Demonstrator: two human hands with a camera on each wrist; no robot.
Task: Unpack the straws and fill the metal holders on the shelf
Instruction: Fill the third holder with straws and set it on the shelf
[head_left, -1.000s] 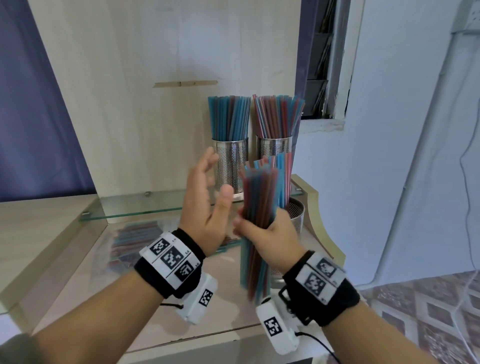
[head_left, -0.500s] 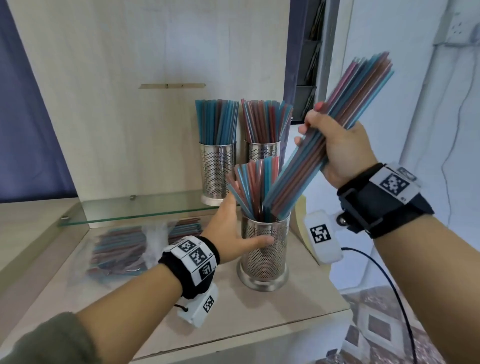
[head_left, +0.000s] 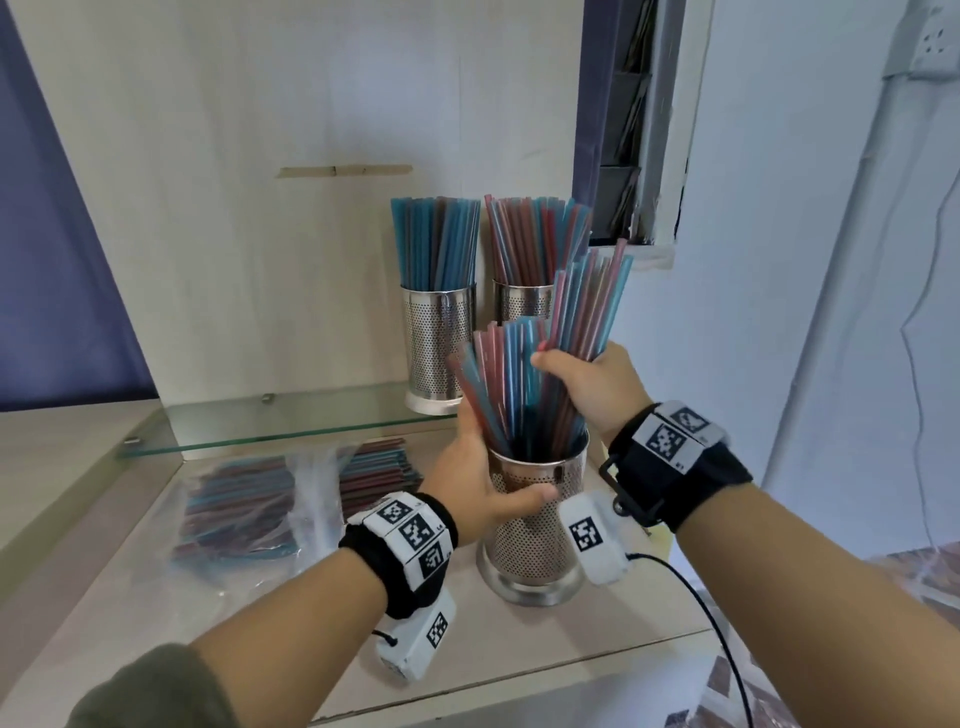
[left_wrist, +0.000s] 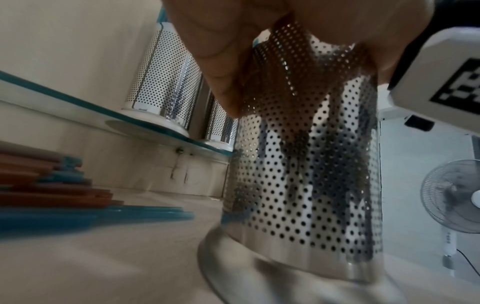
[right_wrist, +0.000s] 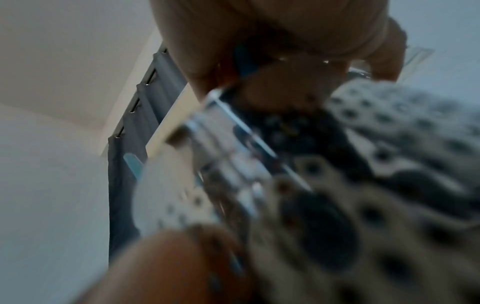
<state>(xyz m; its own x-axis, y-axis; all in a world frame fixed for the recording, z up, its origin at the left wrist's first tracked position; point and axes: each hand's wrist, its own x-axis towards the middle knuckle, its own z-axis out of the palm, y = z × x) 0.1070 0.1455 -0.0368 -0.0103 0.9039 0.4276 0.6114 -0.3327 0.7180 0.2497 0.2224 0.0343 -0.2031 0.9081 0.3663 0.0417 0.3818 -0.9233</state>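
Lowering from its raised tilt half a second before, the bundle of straws (head_left: 582, 317) now entered the near holder (head_left: 535, 519) at the counter's front right edge; right hand (head_left: 587, 389) fingers clenched around the bundle; left hand (head_left: 478, 478) wrapped the holder's rim; two filled holders (head_left: 439, 353) stood on the glass shelf (head_left: 291, 426); packed straws (head_left: 244, 504) remained, so filling was unfinished.

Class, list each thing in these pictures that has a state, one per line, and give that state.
Front holder: upright on the wooden shelf, partly filled, gripped by left hand.
Bundle of straws: gripped by right hand, lower ends in the holder.
Two back holders: upright on glass shelf, full.
Plastic pack: lying flat, straws inside.
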